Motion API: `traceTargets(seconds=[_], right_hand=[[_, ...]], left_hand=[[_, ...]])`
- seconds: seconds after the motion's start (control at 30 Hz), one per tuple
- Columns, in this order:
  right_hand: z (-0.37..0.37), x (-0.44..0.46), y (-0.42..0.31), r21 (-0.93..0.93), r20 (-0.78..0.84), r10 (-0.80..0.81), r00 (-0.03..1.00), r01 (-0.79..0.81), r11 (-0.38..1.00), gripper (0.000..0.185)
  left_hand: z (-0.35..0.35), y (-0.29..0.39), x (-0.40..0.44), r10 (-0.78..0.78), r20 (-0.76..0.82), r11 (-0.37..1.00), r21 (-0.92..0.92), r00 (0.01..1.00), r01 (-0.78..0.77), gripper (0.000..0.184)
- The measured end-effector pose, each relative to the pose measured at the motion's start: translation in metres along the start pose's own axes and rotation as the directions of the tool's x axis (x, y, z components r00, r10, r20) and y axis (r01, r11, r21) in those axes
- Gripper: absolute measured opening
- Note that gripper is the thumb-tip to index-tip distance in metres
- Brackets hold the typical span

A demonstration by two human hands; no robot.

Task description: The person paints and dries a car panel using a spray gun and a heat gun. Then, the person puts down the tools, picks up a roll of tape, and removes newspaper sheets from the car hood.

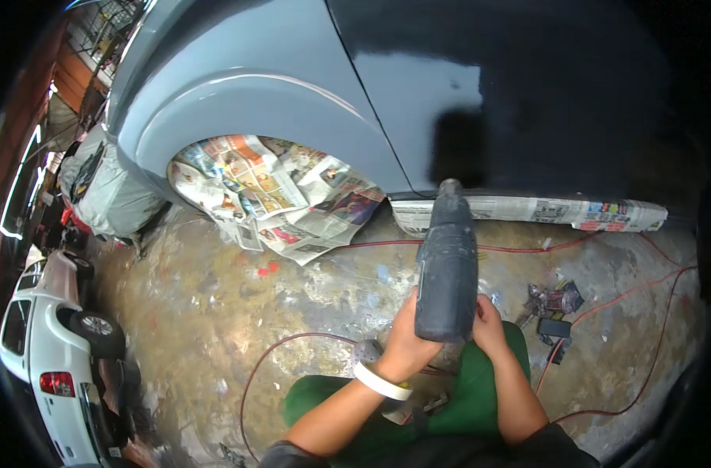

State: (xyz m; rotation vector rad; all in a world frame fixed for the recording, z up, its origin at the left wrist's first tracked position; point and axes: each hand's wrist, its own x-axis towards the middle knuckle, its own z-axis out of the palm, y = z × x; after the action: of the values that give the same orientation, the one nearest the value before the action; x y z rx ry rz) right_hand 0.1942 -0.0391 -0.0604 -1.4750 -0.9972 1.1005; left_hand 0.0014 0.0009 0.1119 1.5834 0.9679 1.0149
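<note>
My left hand (412,337) is wrapped round the handle of a dark heat gun (447,273), its body covering most of my fingers. The metal nozzle (450,188) points away from me at the lower part of a glossy dark car door (543,101). A white ring like a tape roll (381,382) sits round my left wrist. Close behind the heat gun on its right side is my right hand (489,327), fingers curled and partly hidden; what they hold cannot be made out.
Newspaper covers the wheel arch (293,195), and more newspaper (527,210) lines the sill. A red hose (250,374) loops over the stained floor (191,312). A small device with dark parts (556,299) lies at right. A white vehicle (51,343) stands at left.
</note>
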Motion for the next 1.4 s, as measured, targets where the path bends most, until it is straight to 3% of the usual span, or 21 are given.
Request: traceTargets(seconds=[0.03, 0.07, 0.17, 0.23, 0.27, 0.37, 0.4, 0.5, 0.57, 0.67, 0.73, 0.83, 0.87, 0.97, 1.03, 1.07, 1.17, 1.23, 1.3, 1.33, 1.4], right_hand=[[0.003, -0.002, 0.004, -0.005, -0.007, -0.097, 0.995, 0.097, 0.995, 0.019], [0.005, -0.007, -0.005, 0.021, 0.006, -0.124, 0.992, 0.124, 0.992, 0.029], [0.024, -0.037, -0.104, -0.101, -0.011, -0.448, 0.894, 0.445, 0.89, 0.04], [0.034, -0.048, -0.145, -0.217, 0.039, -0.501, 0.864, 0.497, 0.84, 0.042], [0.036, -0.049, -0.154, -0.278, 0.063, -0.528, 0.847, 0.523, 0.806, 0.043], [0.032, -0.043, -0.147, -0.12, 0.248, -0.347, 0.905, 0.384, 0.916, 0.036], [0.044, -0.042, -0.149, -0.055, 0.04, -0.476, 0.878, 0.478, 0.877, 0.029], [0.046, -0.038, -0.119, 0.143, -0.125, -0.33, 0.935, 0.347, 0.927, 0.027], [0.044, -0.036, -0.106, 0.103, -0.187, -0.335, 0.924, 0.357, 0.928, 0.025], [0.036, -0.033, -0.099, 0.016, -0.248, -0.263, 0.932, 0.275, 0.961, 0.025], [0.03, -0.035, -0.101, -0.081, -0.287, -0.234, 0.929, 0.22, 0.972, 0.024], [0.029, -0.035, -0.12, -0.161, -0.313, -0.545, 0.778, 0.522, 0.837, 0.023], [0.029, -0.035, -0.121, -0.274, -0.308, -0.609, 0.731, 0.545, 0.792, 0.023], [0.026, -0.032, -0.114, -0.444, -0.258, -0.705, 0.661, 0.567, 0.694, 0.023], [0.026, -0.028, -0.101, -0.353, -0.233, -0.66, 0.714, 0.57, 0.742, 0.025], [0.029, -0.032, -0.119, -0.204, -0.3, -0.528, 0.795, 0.487, 0.849, 0.024], [0.026, -0.03, -0.106, -0.005, -0.237, -0.226, 0.945, 0.231, 0.973, 0.025], [0.02, -0.029, -0.112, -0.209, -0.219, -0.473, 0.853, 0.433, 0.877, 0.029], [0.027, -0.03, -0.11, -0.086, -0.258, -0.489, 0.833, 0.485, 0.87, 0.033], [0.039, -0.025, -0.104, 0.141, -0.31, -0.382, 0.87, 0.44, 0.887, 0.036], [0.028, -0.025, -0.097, -0.262, -0.199, -0.571, 0.796, 0.519, 0.814, 0.042]], left_hand=[[-0.001, -0.001, 0.001, 0.035, 0.013, 0.999, 0.0, 0.999, -0.035, 0.044], [0.0, 0.01, 0.001, -0.012, 0.017, 0.986, -0.169, 1.0, 0.015, 0.047], [0.003, -0.01, -0.001, -0.029, 0.072, 0.972, -0.231, 0.997, 0.045, 0.053], [0.0, -0.031, -0.004, 0.02, 0.153, 0.999, 0.026, 0.988, -0.025, 0.058], [0.001, -0.025, -0.005, -0.014, 0.175, 0.999, 0.036, 0.984, 0.008, 0.059], [0.004, -0.023, -0.001, 0.028, 0.268, 0.998, 0.051, 0.963, -0.044, 0.072], [0.007, -0.023, -0.001, 0.074, 0.262, 0.995, 0.041, 0.962, -0.087, 0.074], [0.002, -0.008, 0.002, 0.069, 0.375, 0.989, 0.097, 0.925, -0.113, 0.075], [-0.002, -0.002, 0.003, -0.012, 0.459, 0.991, 0.127, 0.888, -0.052, 0.07], [-0.009, -0.009, -0.004, -0.054, 0.474, 0.929, 0.348, 0.879, -0.13, 0.061], [-0.009, -0.014, -0.013, -0.162, 0.516, 0.794, 0.574, 0.841, -0.199, 0.058], [-0.003, -0.027, -0.026, -0.354, 0.565, 0.609, 0.744, 0.745, -0.274, 0.056], [0.0, -0.031, -0.029, -0.419, 0.573, 0.558, 0.774, 0.704, -0.298, 0.056], [0.006, -0.036, -0.033, -0.473, 0.573, 0.507, 0.798, 0.669, -0.326, 0.055], [0.006, -0.035, -0.033, -0.442, 0.591, 0.526, 0.78, 0.674, -0.34, 0.054], [0.006, -0.035, -0.032, -0.426, 0.6, 0.534, 0.771, 0.677, -0.347, 0.053], [0.006, -0.041, -0.034, -0.362, 0.581, 0.522, 0.774, 0.729, -0.357, 0.051], [0.007, -0.042, -0.034, -0.4, 0.573, 0.513, 0.787, 0.715, -0.343, 0.051], [0.007, -0.037, -0.033, -0.42, 0.572, 0.503, 0.793, 0.705, -0.344, 0.051], [0.006, -0.032, -0.031, -0.417, 0.577, 0.495, 0.792, 0.702, -0.358, 0.051], [0.007, -0.029, -0.032, -0.412, 0.592, 0.497, 0.783, 0.693, -0.373, 0.052]])
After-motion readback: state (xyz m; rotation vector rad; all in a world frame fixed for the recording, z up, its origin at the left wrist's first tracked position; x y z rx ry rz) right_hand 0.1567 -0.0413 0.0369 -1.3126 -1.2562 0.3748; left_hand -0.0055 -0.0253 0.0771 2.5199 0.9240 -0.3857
